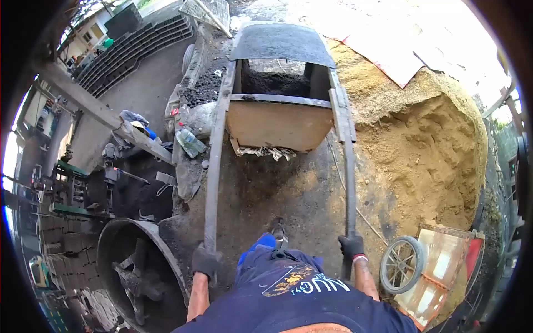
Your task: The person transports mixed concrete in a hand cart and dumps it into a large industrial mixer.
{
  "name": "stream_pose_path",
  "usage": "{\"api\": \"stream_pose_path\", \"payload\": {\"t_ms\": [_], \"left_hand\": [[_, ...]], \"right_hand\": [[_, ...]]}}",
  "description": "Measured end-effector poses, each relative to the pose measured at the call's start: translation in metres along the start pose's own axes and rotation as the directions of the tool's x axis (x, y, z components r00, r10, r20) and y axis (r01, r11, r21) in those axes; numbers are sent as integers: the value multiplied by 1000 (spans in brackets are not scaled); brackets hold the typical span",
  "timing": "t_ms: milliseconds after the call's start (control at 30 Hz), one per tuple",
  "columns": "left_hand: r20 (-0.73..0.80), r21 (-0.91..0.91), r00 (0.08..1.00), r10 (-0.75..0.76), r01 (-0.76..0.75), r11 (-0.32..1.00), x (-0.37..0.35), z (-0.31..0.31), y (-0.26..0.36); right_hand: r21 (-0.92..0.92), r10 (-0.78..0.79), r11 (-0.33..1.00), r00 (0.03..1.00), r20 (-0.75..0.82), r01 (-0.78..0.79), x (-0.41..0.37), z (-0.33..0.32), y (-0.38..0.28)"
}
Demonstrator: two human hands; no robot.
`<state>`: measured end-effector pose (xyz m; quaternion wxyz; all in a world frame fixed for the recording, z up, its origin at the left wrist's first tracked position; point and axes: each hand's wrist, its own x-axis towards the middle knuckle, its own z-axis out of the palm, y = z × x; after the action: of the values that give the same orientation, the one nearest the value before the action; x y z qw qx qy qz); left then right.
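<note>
My left hand (206,262), in a dark glove, is closed round the lower end of the left wooden handle (214,183). The right wooden handle (350,188) is gripped by my right hand (351,246), also in a dark glove. Both long handles run forward along the sides of a cart (279,125) with a tan front panel. Dark loose material (275,83) lies inside the cart, and a grey sheet (282,41) covers its far end. Silvery crumpled material hangs under the panel.
A heap of yellow-brown sand (425,150) rises at the right. A spoked wheel (401,265) on a tilted box stands near my right hand. To the left are a round metal drum (180,283), a slanted beam (97,108) and a plastic bottle (190,142) on a ledge.
</note>
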<state>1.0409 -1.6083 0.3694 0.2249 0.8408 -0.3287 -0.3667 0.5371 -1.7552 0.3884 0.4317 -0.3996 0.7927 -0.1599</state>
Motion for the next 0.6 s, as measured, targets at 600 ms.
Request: {"api": "stream_pose_path", "payload": {"t_ms": [600], "left_hand": [[54, -99, 927, 371, -364, 926, 401, 60, 328]], "right_hand": [[8, -47, 999, 968, 247, 46, 453, -51, -374]]}}
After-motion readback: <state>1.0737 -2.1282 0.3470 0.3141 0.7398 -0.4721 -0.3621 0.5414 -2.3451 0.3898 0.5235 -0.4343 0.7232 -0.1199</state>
